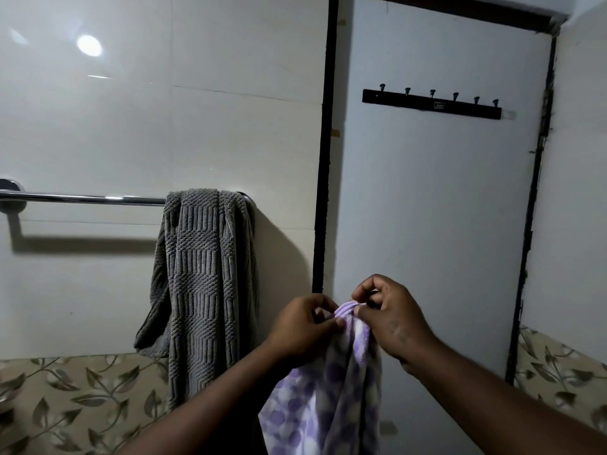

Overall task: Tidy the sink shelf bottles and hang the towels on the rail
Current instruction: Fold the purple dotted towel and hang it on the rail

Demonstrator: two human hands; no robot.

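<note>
A grey ribbed towel (pixel 200 284) hangs bunched over the right end of the chrome towel rail (pixel 85 199) on the tiled wall. In front of the door I hold up a purple-and-white patterned towel (pixel 325 395) by its top edge. My left hand (pixel 302 330) pinches the edge on the left side, and my right hand (pixel 391 316) pinches it on the right, fingers curled on the cloth. The towel's lower part hangs down out of view. No sink shelf or bottles are in sight.
A white door (pixel 433 198) with a dark frame stands right of the rail. A black hook rack (pixel 430 103) with several pegs is mounted high on it, bare. The left stretch of the rail carries nothing. Leaf-patterned tiles (pixel 65 402) run along the lower wall.
</note>
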